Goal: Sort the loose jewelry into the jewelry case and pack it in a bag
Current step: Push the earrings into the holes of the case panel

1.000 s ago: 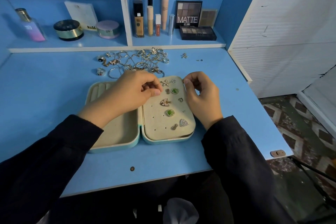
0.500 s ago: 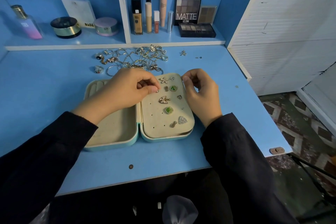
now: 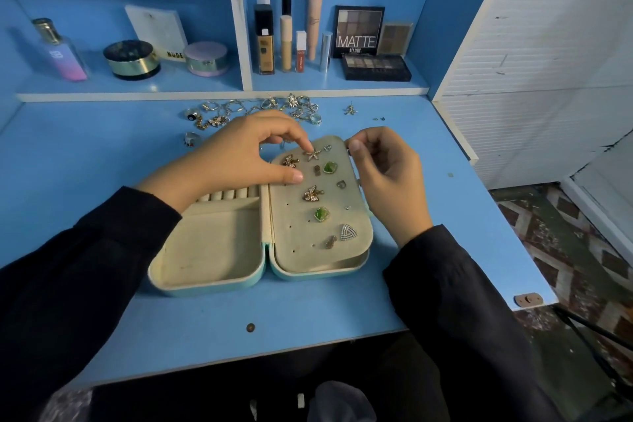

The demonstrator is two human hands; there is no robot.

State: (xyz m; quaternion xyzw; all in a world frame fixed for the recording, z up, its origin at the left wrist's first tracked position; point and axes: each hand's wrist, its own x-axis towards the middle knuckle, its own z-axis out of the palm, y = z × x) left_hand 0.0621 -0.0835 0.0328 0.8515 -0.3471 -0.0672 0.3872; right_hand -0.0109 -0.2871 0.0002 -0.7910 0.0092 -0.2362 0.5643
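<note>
Mid-frame over the case (image 3: 212,252), left hand (image 3: 239,154) touches the starfish stud (image 3: 313,155) with a fingertip — right hand (image 3: 390,178) curled, grip unclear.

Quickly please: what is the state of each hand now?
Left hand: open, a fingertip touches the starfish earring.
Right hand: fingers curled by the jewelry case edge; grip cannot be told.
</note>
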